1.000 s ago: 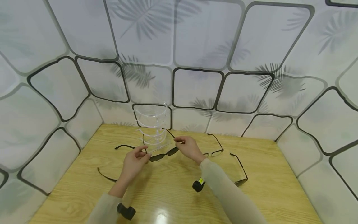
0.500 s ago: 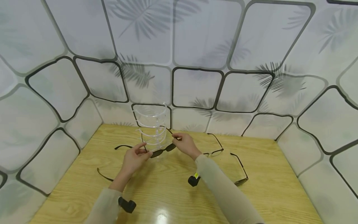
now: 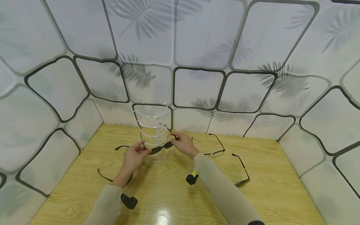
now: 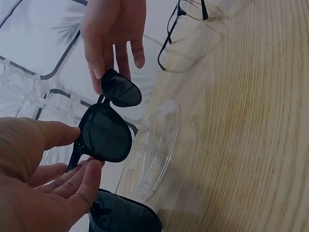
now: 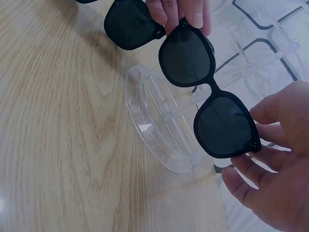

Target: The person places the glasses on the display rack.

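Black-framed sunglasses point(image 3: 155, 151) with dark lenses are held in front of the clear display stand point(image 3: 159, 158), temples spread and pointing back on either side of it. My left hand point(image 3: 134, 157) pinches their left end by the hinge. At the other end, my right hand point(image 3: 184, 144) grips the corner between thumb and fingers. In the right wrist view, both lenses point(image 5: 187, 57) face the camera above the stand's clear oval base point(image 5: 145, 126). The curved holders of the stand rise in tiers behind. Whether the sunglasses touch a tier, I cannot tell.
Dark sunglasses point(image 5: 133, 24) lie beside my left hand, partly hidden. Another pair's temple point(image 3: 105, 176) shows by my left wrist. To the right on the wooden table point(image 3: 174, 200) are thin-framed eyeglasses point(image 3: 218, 153) and sunglasses point(image 3: 242, 182). A patterned wall point(image 3: 197, 87) stands behind.
Both hands have moved the sunglasses slightly up and away from me, closer to the stand. The right hand has also shifted a little left. The other glasses stay put.
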A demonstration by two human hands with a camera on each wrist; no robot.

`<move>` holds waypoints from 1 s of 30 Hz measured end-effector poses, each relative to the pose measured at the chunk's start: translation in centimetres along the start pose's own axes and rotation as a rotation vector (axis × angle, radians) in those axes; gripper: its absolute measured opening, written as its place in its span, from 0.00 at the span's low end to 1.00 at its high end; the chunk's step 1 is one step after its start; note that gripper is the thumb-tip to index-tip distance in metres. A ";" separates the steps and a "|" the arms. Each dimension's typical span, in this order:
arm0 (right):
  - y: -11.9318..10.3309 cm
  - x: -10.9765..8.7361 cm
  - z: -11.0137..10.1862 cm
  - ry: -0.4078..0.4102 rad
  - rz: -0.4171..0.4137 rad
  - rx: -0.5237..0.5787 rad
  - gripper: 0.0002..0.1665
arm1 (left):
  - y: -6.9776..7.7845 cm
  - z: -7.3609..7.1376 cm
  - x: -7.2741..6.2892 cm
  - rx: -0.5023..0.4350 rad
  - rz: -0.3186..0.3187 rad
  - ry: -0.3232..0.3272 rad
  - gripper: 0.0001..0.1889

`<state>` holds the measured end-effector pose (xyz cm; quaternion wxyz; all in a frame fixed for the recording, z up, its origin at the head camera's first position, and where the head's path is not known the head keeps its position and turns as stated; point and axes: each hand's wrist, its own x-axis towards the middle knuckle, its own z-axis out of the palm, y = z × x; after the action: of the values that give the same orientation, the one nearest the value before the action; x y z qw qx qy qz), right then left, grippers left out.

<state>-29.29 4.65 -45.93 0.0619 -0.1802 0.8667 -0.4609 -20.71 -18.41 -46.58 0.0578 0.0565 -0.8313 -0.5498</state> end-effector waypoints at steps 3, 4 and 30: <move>-0.1 0.2 0.1 -0.010 0.000 0.005 0.27 | 0.0 -0.1 0.1 0.008 0.007 0.005 0.31; -0.1 0.3 0.2 -0.018 0.006 0.010 0.27 | 0.0 -0.1 0.2 0.010 0.007 0.004 0.31; 0.4 1.3 1.1 -0.069 -0.006 -0.017 0.31 | 0.7 -0.1 1.3 0.175 -0.025 -0.029 0.29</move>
<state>-30.26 3.52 -46.78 0.0888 -0.1990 0.8675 -0.4472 -21.98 -18.45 -45.80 0.0337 0.0635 -0.8762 -0.4765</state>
